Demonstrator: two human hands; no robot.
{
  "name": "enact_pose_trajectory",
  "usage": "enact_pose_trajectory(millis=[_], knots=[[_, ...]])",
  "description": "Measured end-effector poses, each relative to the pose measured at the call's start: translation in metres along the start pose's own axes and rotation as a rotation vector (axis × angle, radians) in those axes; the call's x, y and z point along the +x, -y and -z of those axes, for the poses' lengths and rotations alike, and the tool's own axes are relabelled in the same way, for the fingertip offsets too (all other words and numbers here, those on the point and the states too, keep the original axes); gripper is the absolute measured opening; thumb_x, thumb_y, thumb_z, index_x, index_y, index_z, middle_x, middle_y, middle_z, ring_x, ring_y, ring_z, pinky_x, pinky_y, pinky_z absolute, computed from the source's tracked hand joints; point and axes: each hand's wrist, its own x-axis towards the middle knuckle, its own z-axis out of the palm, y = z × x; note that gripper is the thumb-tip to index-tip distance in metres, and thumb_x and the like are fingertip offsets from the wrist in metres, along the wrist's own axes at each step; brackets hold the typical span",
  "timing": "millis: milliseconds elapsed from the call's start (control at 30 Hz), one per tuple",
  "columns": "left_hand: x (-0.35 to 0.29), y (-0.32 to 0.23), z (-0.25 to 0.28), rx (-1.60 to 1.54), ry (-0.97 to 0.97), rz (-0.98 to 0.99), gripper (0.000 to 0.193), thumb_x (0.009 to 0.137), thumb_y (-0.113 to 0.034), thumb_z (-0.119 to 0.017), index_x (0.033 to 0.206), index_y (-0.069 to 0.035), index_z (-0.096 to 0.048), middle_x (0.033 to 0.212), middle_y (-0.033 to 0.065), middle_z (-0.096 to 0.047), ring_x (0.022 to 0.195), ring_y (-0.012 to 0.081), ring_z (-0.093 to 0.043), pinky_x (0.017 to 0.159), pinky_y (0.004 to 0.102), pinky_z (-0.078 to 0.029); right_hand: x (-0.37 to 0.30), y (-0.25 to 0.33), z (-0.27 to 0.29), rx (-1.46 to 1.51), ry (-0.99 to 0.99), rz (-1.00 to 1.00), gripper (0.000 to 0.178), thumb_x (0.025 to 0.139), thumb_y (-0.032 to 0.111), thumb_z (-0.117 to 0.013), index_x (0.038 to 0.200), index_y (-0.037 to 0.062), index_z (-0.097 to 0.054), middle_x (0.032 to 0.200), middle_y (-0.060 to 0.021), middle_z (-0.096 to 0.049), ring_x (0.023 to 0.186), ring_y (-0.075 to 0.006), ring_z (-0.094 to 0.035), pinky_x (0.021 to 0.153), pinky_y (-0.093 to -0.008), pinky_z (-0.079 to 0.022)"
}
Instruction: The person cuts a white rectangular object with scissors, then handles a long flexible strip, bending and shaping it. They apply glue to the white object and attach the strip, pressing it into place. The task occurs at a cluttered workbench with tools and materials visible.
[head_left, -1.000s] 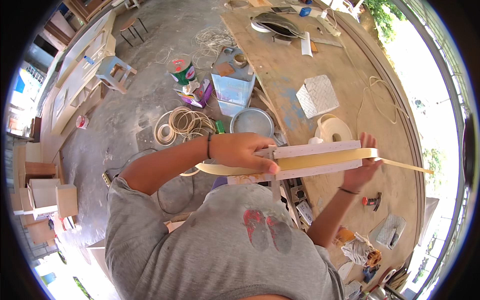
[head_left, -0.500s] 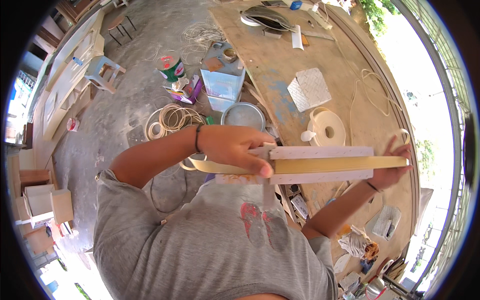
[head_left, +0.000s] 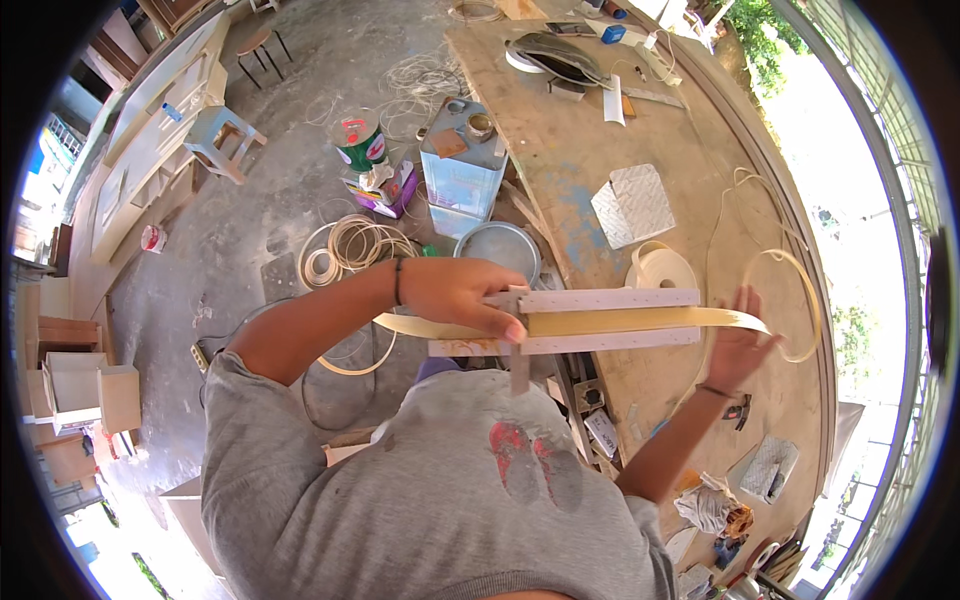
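In front of my chest lies a long white board (head_left: 620, 343) with raised rails on both sides. A pale yellow flat strip (head_left: 600, 322) runs lengthwise between its rails. My left hand (head_left: 455, 292) is closed at the board's left part, gripping a flat grey scraper-like tool (head_left: 518, 370) that stands across the strip. Beyond the board's right end, my right hand (head_left: 737, 342) has its fingers apart. The strip passes against it near the thumb and curls into a loop (head_left: 815, 310) farther right. On the left, the strip's other part curves down below my left forearm.
A large wooden worktable (head_left: 560, 130) fills the right side, with a white strip roll (head_left: 665, 268) and a white textured sheet (head_left: 635, 205). Left of it on the floor stand a blue-white tin (head_left: 462, 180), a green can (head_left: 360, 143), coiled strips (head_left: 365, 243) and a stool (head_left: 222, 140).
My right hand has come inward from the far right and its fingers have spread. The strip's loop on the right is larger. The board and left hand have shifted slightly left.
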Motion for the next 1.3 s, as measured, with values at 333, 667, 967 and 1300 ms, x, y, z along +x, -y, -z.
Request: enact_pose_trajectory(millis=[333, 667, 967, 1300], knots=[[0.065, -0.032, -0.018, 0.002, 0.063, 0.039, 0.070, 0.085, -0.062, -0.060, 0.110, 0.004, -0.059, 0.092, 0.0102, -0.064, 0.088, 0.0161, -0.061, 0.075, 0.0290, -0.048, -0.046, -0.048, -0.031, 0.333, 0.264, -0.070, 0.052, 0.097, 0.047, -0.048, 0.130, 0.0071, -0.051, 0.136, -0.0050, -0.054, 0.136, -0.0241, -0.038, 0.112, -0.0484, -0.030], [0.068, -0.041, -0.027, -0.019, 0.019, -0.058, 0.070, 0.084, -0.062, -0.063, 0.109, 0.004, -0.059, 0.093, 0.0102, -0.065, 0.087, 0.0175, -0.063, 0.074, 0.0296, -0.049, -0.048, -0.039, -0.037, 0.257, 0.390, -0.002, 0.041, 0.098, 0.040, -0.050, 0.115, 0.0043, -0.060, 0.127, -0.0042, -0.056, 0.123, -0.0236, -0.049, 0.111, -0.0454, -0.034], [0.026, -0.017, -0.017, 0.011, 0.106, -0.153, 0.066, 0.084, -0.057, -0.067, 0.112, 0.002, -0.057, 0.096, 0.0093, -0.064, 0.093, 0.0160, -0.061, 0.078, 0.0302, -0.047, 0.058, 0.146, 0.102, 0.352, 0.503, 0.326, 0.043, 0.103, 0.037, -0.035, 0.114, -0.0014, -0.051, 0.112, -0.0109, -0.059, 0.119, -0.0241, -0.051, 0.119, -0.0515, -0.020], [0.015, 0.005, -0.014, -0.144, 0.106, -0.221, 0.068, 0.086, -0.058, -0.063, 0.111, 0.004, -0.057, 0.095, 0.0068, -0.063, 0.087, 0.0127, -0.058, 0.074, 0.0275, -0.047, 0.051, 0.151, 0.075, -0.085, -0.035, 0.425, 0.094, 0.094, 0.065, -0.030, 0.146, -0.0115, -0.013, 0.152, -0.0288, -0.021, 0.139, -0.0357, -0.028, 0.114, -0.0465, -0.027]])
